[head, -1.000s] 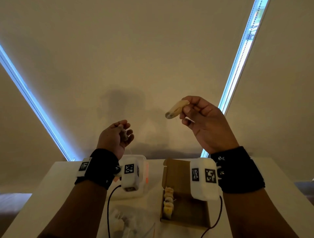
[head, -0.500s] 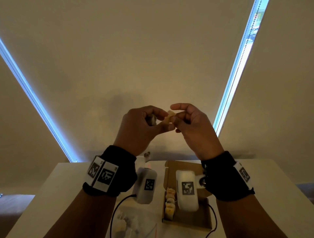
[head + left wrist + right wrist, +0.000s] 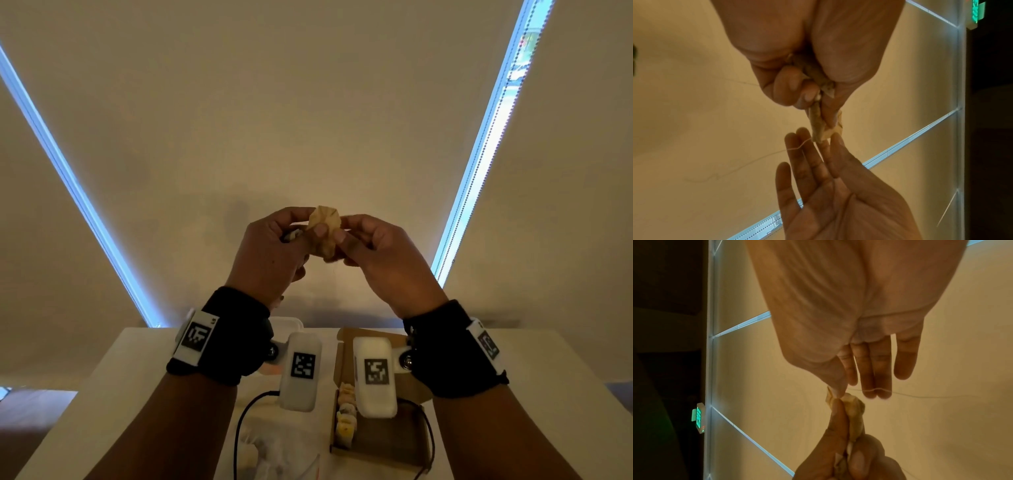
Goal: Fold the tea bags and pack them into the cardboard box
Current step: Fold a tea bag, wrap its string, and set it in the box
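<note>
**Paper tea bag being folded in mid-air, above the box**

Being pinched from both sides: tea bag (image 3: 323, 228), raised well above the table (image 3: 137, 370). Gripping one end between thumb and curled fingers: left hand (image 3: 270, 255). Pinching the opposite edge with thumb and forefinger, remaining fingers extended: right hand (image 3: 380, 258). Trailing loose across the right fingers: string (image 3: 799, 146). Judging the bag light, soft and easily torn; advising hold on the paper edges, not the filled middle. Lying open below, near the wrists: cardboard box (image 3: 376, 442), already holding a row of folded tea bags (image 3: 346, 416).
</note>
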Motion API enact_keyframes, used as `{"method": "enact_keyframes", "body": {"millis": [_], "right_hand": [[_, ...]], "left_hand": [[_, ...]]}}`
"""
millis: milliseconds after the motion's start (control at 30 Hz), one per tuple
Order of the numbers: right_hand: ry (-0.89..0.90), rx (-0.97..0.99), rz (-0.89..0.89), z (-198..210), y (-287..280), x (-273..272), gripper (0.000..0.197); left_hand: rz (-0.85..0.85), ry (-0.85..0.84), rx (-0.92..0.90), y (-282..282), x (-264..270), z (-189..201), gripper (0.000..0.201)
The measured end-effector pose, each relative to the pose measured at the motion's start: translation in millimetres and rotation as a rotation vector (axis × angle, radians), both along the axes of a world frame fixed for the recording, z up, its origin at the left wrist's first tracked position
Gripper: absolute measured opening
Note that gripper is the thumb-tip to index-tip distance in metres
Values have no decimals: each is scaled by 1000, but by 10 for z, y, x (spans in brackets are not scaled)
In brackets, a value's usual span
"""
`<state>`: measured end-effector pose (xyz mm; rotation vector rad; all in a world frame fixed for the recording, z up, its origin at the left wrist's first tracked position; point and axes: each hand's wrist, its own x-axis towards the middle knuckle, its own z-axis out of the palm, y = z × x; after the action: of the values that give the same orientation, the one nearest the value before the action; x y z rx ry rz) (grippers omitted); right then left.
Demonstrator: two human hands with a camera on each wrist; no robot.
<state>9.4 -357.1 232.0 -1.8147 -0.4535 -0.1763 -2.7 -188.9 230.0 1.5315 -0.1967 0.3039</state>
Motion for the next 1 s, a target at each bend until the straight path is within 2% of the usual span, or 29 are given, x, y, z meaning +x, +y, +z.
{"method": "enact_keyframes", "body": {"millis": [133,233,367,533,667,833,1000], "right_hand": [[-18,-21,-51,-5,21,-27,22],[-5,-33,-69,-10,23,-20,22],[-45,-114,-90,-7,19,-42,18],[-45,-144,-91,-29,-36,-62,19],[17,-64,-96,-37,-106,-62,23],[126,137,-86,27,-136,-91,28],[80,149,-71,79,-80,-150,29]], "left_hand": [[9,28,7,-7,-37,-2,13],[31,35,49,-14,-55,17,13],[78,-60,182,-4,-74,32,20],[141,-101,226,-10,-89,11,13],[169,-118,265,23,-67,-10,11],[166,-112,272,34,-99,-29,8],[200,-83,336,38,-60,-84,6]]}}
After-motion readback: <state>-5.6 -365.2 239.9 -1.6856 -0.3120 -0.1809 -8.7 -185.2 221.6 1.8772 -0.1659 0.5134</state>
